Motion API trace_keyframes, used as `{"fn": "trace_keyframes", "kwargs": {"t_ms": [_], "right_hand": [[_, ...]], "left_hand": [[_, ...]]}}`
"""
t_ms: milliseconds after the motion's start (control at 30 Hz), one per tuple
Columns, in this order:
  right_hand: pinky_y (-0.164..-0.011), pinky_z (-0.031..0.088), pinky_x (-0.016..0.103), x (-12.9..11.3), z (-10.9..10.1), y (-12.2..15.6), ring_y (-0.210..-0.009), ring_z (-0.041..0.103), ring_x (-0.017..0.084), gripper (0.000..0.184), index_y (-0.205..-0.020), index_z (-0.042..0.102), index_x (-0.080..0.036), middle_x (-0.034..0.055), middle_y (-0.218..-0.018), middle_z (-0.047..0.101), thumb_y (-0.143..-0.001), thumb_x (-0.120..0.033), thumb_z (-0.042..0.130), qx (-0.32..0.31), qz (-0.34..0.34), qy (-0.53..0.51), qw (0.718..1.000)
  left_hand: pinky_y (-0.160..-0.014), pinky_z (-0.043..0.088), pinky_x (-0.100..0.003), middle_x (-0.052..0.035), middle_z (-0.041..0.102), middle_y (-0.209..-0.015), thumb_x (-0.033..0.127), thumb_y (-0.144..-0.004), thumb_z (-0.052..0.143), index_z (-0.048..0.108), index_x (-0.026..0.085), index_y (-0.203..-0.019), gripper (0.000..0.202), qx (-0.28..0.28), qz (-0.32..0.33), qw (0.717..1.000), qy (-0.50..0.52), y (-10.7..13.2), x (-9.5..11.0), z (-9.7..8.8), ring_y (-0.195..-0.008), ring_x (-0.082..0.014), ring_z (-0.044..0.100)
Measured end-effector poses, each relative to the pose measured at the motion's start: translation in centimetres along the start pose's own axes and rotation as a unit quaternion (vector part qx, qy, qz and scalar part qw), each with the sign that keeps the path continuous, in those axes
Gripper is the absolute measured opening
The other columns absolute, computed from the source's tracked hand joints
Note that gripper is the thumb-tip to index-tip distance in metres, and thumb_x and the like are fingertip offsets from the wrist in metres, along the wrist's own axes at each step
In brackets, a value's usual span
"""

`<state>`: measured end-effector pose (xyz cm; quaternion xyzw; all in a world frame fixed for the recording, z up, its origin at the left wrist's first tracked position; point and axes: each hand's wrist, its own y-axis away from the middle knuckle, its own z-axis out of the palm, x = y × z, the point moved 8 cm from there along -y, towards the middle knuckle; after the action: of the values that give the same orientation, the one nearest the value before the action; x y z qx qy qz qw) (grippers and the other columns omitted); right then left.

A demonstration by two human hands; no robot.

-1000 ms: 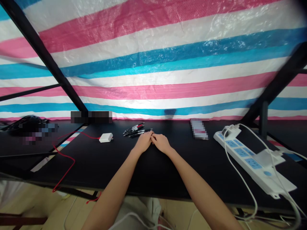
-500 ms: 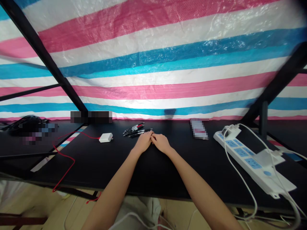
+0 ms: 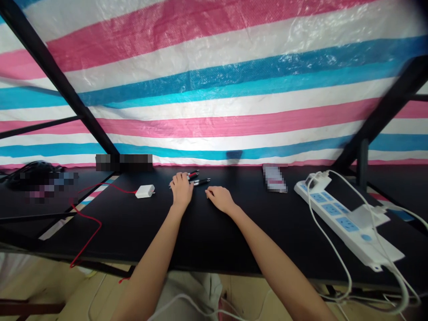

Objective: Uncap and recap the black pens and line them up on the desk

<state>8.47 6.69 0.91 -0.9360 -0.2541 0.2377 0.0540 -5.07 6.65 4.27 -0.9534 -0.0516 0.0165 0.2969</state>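
Striped sheeting point(image 3: 217, 76) behind our table's point(image 3: 210, 243) far edge; pens point(image 3: 202, 182) under our left hand's point(image 3: 182, 189) parted fingers, grip unclear; right hand point(image 3: 220, 198) curled

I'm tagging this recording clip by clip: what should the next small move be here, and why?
Probably the left hand should gather the pens: it already covers part of them, their ends showing beside it, while the right hand is loosely curled and apart from it.

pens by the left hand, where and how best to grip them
Probably pinch the pens across their exposed ends, coming from the right with the right hand: they lie flat and nearly sideways, ends poking out past the left hand, which hides the rest.
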Motion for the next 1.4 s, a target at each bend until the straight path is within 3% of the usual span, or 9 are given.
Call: {"fn": "trace_keyframes", "kwargs": {"t_ms": [133,367,633,833,933,1067,1267,1400], "right_hand": [[-0.063,0.030,0.023,-0.3,-0.1,0.1,-0.075,0.055,0.012,0.031,-0.078,0.059,-0.020,0.0011,-0.086,0.064,-0.090,-0.033,0.033,0.000,-0.011,0.009,1.000],[-0.064,0.031,0.023,-0.5,-0.2,0.3,-0.077,0.055,0.014,0.031,-0.081,0.060,-0.021,0.0024,-0.090,0.064,-0.090,-0.033,0.033,-0.001,-0.011,0.011,1.000],[-0.064,0.032,0.023,-0.4,-0.2,0.2,-0.079,0.056,0.014,0.027,-0.082,0.060,-0.022,0.0014,-0.090,0.065,-0.089,-0.032,0.037,-0.002,0.003,-0.006,1.000],[-0.064,0.032,0.022,0.6,-0.3,0.1,-0.073,0.058,0.013,0.036,-0.086,0.059,-0.024,-0.0022,-0.073,0.065,-0.091,-0.042,0.028,0.014,0.041,-0.110,0.993],[-0.066,0.035,0.022,1.6,-0.5,0.1,-0.070,0.058,0.012,0.045,-0.097,0.056,-0.025,-0.0036,-0.066,0.064,-0.092,-0.047,0.018,0.054,0.087,-0.191,0.976],[-0.059,0.039,0.021,3.0,-0.6,0.0,-0.047,0.053,0.010,0.050,-0.099,0.055,-0.023,-0.0043,-0.060,0.062,-0.090,-0.051,0.014,0.111,0.133,-0.304,0.937],[-0.035,0.031,0.019,4.3,-0.5,-0.2,-0.031,0.043,0.007,0.047,-0.094,0.056,-0.016,-0.0012,-0.055,0.061,-0.086,-0.052,0.026,0.158,0.161,-0.457,0.860],[-0.034,0.030,0.017,4.6,-0.7,-0.4,-0.032,0.041,0.006,0.043,-0.097,0.058,-0.016,-0.0022,-0.056,0.059,-0.082,-0.049,0.035,0.178,0.144,-0.490,0.841]], "left_hand": [[-0.079,0.036,-0.039,-0.0127,0.049,-0.102,0.035,-0.082,0.046,0.052,0.017,-0.095,0.023,-0.035,0.010,0.999,-0.018,0.2,-0.1,1.2,-0.095,-0.0280,0.044],[-0.076,0.036,-0.039,-0.0138,0.050,-0.099,0.035,-0.082,0.046,0.054,0.016,-0.089,0.021,-0.050,0.068,0.996,0.015,0.4,1.2,1.8,-0.094,-0.0284,0.045],[-0.079,0.032,-0.036,-0.0080,0.059,-0.088,0.033,-0.086,0.044,0.052,0.018,-0.083,0.018,-0.037,0.118,0.988,0.095,0.3,2.6,1.5,-0.088,-0.0224,0.049],[-0.084,0.028,-0.036,-0.0030,0.063,-0.083,0.033,-0.087,0.043,0.053,0.020,-0.085,0.017,-0.040,0.131,0.978,0.156,0.3,3.5,0.6,-0.084,-0.0189,0.052],[-0.087,0.027,-0.037,-0.0033,0.063,-0.085,0.035,-0.087,0.042,0.054,0.020,-0.089,0.020,-0.024,0.144,0.974,0.172,0.4,3.9,-0.1,-0.087,-0.0191,0.052],[-0.089,0.027,-0.037,-0.0025,0.063,-0.085,0.036,-0.087,0.043,0.054,0.021,-0.093,0.020,-0.026,0.155,0.970,0.184,0.5,4.2,-0.3,-0.088,-0.0186,0.051],[-0.088,0.028,-0.036,-0.0027,0.062,-0.086,0.037,-0.087,0.042,0.055,0.021,-0.093,0.022,-0.043,0.175,0.964,0.198,0.7,4.8,-0.2,-0.088,-0.0182,0.050],[-0.087,0.028,-0.036,-0.0039,0.062,-0.092,0.036,-0.088,0.041,0.057,0.021,-0.096,0.024,-0.049,0.193,0.960,0.196,0.8,5.1,0.0,-0.092,-0.0188,0.049]]}}
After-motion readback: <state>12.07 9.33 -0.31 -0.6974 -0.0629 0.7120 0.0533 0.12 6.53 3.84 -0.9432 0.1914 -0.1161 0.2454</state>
